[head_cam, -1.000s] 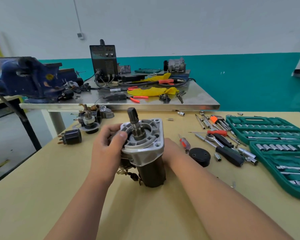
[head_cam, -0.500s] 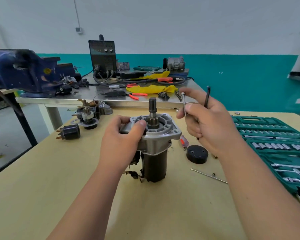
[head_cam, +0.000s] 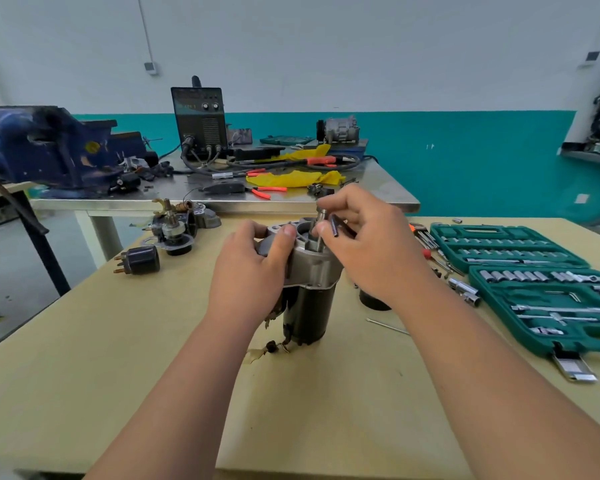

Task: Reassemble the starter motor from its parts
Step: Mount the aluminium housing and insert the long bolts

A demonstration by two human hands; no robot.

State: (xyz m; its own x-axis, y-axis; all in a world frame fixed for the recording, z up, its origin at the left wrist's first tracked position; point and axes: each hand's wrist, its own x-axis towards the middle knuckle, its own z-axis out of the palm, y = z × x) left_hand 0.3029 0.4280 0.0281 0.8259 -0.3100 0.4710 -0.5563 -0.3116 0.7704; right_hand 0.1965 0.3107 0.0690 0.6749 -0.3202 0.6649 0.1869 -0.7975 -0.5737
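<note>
Now left hand (head_cam: pixel 250 275) grips starter motor (head_cam: pixel 309 311); right hand (head_cam: pixel 371 251) pinches bolt (head_cam: pixel 320 239).

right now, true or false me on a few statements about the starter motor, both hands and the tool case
The starter motor stands upright on the yellow table. True.
The left hand lies flat on the table. False: it grips the motor's silver housing.
The right hand pinches a thin bolt at the motor's top. True.
The green socket case is closed. False: it lies open, sockets showing.
The blue vise sits on the steel table behind. True.
</note>
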